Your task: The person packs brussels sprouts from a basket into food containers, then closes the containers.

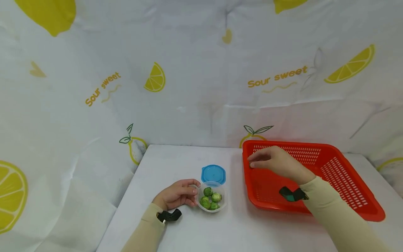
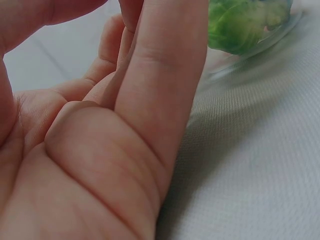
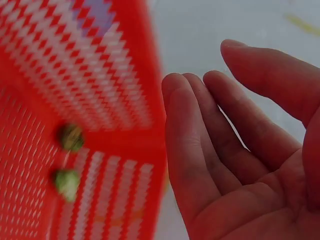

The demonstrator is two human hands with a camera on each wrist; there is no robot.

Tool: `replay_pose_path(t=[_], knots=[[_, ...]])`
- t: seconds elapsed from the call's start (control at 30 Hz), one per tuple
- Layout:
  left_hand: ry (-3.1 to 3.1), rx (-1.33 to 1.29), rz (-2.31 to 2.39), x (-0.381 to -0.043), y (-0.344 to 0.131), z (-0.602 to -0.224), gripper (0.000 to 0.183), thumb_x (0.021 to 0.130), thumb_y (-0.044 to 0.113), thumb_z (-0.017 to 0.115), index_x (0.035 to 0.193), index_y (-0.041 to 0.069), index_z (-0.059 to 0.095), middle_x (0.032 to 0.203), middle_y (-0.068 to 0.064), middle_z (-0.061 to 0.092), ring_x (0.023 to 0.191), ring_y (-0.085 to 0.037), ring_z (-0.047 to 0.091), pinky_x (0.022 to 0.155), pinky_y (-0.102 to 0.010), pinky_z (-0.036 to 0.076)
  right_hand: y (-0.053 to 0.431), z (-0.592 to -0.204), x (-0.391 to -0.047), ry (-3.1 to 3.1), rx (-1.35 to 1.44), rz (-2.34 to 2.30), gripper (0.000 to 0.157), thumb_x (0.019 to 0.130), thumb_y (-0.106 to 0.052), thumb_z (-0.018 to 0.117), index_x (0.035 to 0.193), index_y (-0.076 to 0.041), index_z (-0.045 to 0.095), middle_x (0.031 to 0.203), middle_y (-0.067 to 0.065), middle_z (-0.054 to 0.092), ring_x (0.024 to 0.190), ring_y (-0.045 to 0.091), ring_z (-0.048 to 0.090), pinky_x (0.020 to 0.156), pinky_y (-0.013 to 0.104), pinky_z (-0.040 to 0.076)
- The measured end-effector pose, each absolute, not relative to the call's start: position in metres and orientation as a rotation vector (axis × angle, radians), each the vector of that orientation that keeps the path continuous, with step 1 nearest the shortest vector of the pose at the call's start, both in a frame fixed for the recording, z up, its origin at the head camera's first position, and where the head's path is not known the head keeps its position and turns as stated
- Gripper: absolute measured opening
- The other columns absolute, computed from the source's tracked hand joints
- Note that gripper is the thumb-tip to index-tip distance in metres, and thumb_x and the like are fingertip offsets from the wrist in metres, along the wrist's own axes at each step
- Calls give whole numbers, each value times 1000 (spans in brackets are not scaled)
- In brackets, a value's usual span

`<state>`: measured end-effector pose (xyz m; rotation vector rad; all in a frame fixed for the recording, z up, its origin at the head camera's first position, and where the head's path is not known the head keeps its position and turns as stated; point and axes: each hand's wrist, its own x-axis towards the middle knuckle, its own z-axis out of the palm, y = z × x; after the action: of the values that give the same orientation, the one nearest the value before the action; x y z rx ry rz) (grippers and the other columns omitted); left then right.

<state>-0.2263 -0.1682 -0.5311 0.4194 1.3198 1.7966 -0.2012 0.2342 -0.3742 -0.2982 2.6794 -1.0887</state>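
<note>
My left hand point(image 1: 179, 194) holds the left side of a small clear plastic tub point(image 1: 224, 199), thumb at its rim. Several Brussels sprouts point(image 1: 216, 197) lie inside the tub; one sprout point(image 2: 240, 25) shows past the fingers in the left wrist view. Over the left end of a red plastic basket point(image 1: 267, 203) reaches my right hand point(image 1: 278, 164). In the right wrist view its fingers point(image 3: 187, 135) are nearly straight, the thumb stands apart, and nothing lies between them. Two sprouts, one darker point(image 3: 71, 137) and one paler point(image 3: 67, 185), are in the basket.
Just behind the tub lies a blue round lid point(image 1: 213, 174) on the white-covered table point(image 1: 176, 231). The slotted basket takes up the table's right side. A white cloth with lemon prints point(image 1: 195, 70) hangs behind and to the left.
</note>
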Motion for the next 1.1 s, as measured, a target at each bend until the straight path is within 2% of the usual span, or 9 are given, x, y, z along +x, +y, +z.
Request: replay_pose_path(t=[0.2, 0.33, 0.53, 0.67, 0.77, 0.9, 1.1], knots=[[1306, 406, 1805, -222, -172, -535, 19, 110, 4, 51, 127, 13, 56, 85, 3, 72, 81, -13, 80, 77, -27, 67, 273, -403, -231, 2605, -191, -1054, 38, 102, -38, 75, 132, -15, 76, 125, 6, 78, 119, 28, 70, 106, 59, 57], [1304, 412, 1806, -220, -171, -537, 19, 110, 6, 54, 128, 12, 56, 86, 3, 72, 81, -13, 80, 77, -26, 67, 288, -418, -240, 2604, -131, -1002, 44, 102, -40, 75, 133, -10, 76, 130, 10, 76, 123, 33, 65, 105, 60, 57], [1317, 418, 1809, -221, -170, -536, 20, 107, 8, 57, 127, 13, 56, 85, 4, 71, 80, -13, 79, 76, -26, 67, 306, -431, -253, 2600, -59, -976, 49, 106, -36, 68, 136, 3, 71, 131, 22, 75, 121, 40, 70, 106, 60, 59], [1320, 415, 1808, -222, -169, -534, 20, 107, 8, 57, 127, 13, 56, 85, 4, 72, 80, -13, 79, 76, -26, 67, 313, -437, -260, 2559, -22, -991, 49, 108, -33, 64, 137, 8, 68, 131, 25, 75, 124, 43, 71, 108, 61, 57], [1325, 425, 1806, -223, -168, -534, 20, 107, 8, 57, 126, 13, 56, 86, 4, 71, 80, -13, 79, 76, -26, 67, 316, -438, -263, 2547, -1, -966, 47, 107, -34, 66, 132, 5, 72, 125, 22, 78, 119, 40, 73, 106, 60, 58], [1318, 438, 1805, -225, -167, -533, 21, 107, 7, 57, 127, 12, 56, 86, 4, 72, 80, -13, 79, 77, -27, 67, 318, -438, -266, 2524, 83, -963, 44, 104, -38, 70, 124, 1, 77, 112, 15, 82, 108, 29, 76, 102, 55, 61], [1308, 424, 1802, -227, -168, -532, 21, 108, 5, 53, 127, 13, 55, 85, 4, 72, 80, -13, 79, 77, -26, 67, 315, -440, -271, 2448, 159, -1083, 46, 103, -34, 73, 128, 4, 72, 113, 16, 82, 101, 24, 80, 103, 52, 61]])
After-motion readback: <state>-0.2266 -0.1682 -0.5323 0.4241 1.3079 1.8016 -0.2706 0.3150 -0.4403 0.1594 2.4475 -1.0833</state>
